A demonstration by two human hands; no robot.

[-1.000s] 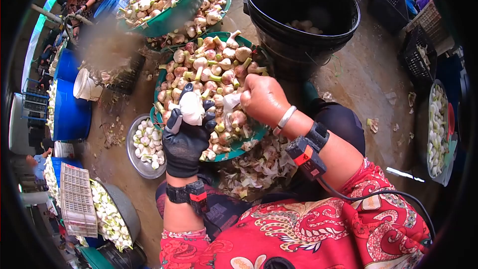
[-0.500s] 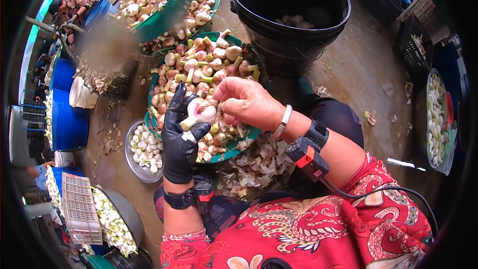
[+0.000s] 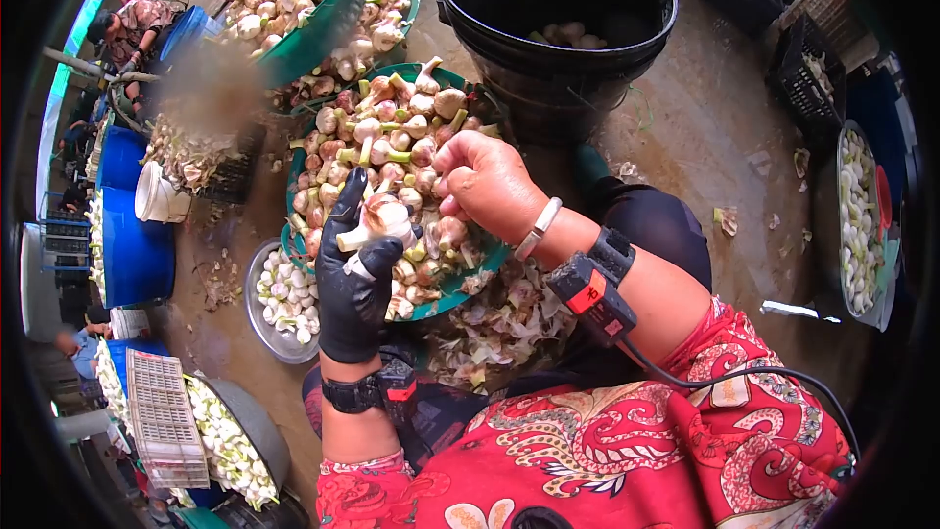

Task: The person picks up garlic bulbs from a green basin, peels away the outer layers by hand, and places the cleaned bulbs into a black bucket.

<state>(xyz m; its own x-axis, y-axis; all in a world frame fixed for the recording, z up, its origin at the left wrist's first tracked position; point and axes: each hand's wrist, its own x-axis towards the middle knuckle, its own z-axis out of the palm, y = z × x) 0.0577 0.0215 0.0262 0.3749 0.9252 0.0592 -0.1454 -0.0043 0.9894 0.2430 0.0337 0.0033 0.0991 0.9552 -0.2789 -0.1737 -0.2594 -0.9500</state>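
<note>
My left hand (image 3: 354,286), in a black glove, is closed around a garlic bulb (image 3: 388,219); the cut stem points left and the near side looks white. A light band circles its thumb. Bare and with curled fingers, my right hand (image 3: 497,188) hovers just right of the bulb, apart from it; whether its fingertips pinch anything is hidden. Below both hands, a green basin (image 3: 452,302) is heaped with unpeeled garlic bulbs (image 3: 390,127). To the left, a metal bowl (image 3: 257,325) holds white peeled bulbs (image 3: 287,291).
A tall black bucket (image 3: 548,73) with some bulbs inside stands beyond the basin. Loose garlic skins (image 3: 504,335) lie between my legs. Another piled green tub (image 3: 318,34) is at upper left, near a person (image 3: 137,29). A cable (image 3: 744,372) runs from my right wrist.
The bulb has turned in my left hand, its stem swinging from lower left to left. My right hand's fingers have curled in and drawn slightly up and away from the bulb.
</note>
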